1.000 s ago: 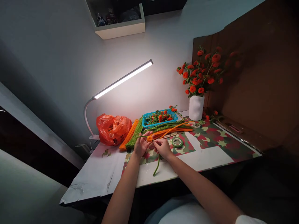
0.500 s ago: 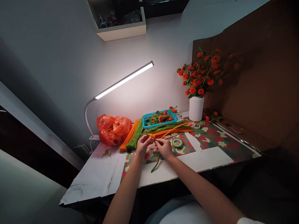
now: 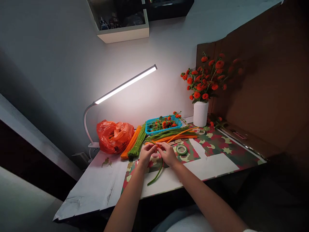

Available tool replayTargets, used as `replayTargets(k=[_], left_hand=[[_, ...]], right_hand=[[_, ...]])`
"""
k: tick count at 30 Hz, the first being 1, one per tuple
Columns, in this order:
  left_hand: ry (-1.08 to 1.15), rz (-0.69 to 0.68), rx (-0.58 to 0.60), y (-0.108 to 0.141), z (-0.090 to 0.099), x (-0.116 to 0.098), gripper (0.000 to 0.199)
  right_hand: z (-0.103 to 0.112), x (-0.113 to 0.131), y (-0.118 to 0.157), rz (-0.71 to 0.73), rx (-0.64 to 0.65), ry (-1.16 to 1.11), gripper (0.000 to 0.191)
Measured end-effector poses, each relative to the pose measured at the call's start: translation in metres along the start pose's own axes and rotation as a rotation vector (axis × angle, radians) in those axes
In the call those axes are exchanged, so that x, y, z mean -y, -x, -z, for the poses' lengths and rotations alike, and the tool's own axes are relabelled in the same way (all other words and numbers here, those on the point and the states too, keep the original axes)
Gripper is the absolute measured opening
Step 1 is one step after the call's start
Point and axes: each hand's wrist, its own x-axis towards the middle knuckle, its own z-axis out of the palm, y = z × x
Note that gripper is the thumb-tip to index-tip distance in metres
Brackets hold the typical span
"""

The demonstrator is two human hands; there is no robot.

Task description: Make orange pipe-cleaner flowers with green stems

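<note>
Both of my hands meet over the front middle of the table. My left hand (image 3: 146, 153) pinches a small orange piece (image 3: 158, 146), of which only a little shows between the fingers. Against it from the right, my right hand (image 3: 168, 154) has its fingers closed on the same piece. A green fuzzy stem (image 3: 158, 174) hangs from between the hands and curves down to the left. Another green end sticks out above my left fingers. A roll of green tape (image 3: 181, 149) lies just right of my right hand.
Behind the hands lie green stems (image 3: 138, 143), orange stems (image 3: 130, 143) and a blue basket (image 3: 151, 131) of small flowers. An orange plastic bag (image 3: 114, 137) and a lit lamp (image 3: 125, 84) stand left. At the back right is a white vase (image 3: 200, 114) with orange flowers.
The orange piece is now mostly covered by my fingers. The green stem hangs longer and swings further left. The whole view has shifted slightly.
</note>
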Motion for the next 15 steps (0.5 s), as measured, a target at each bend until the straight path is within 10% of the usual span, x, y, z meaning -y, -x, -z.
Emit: replayTargets(k=[15], left_hand=[[-0.048,0.154,0.035,-0.003,0.007,0.010,0.032]], right_hand=[[-0.007,-0.021,-0.002,-0.187,-0.002,0.073,0.010]])
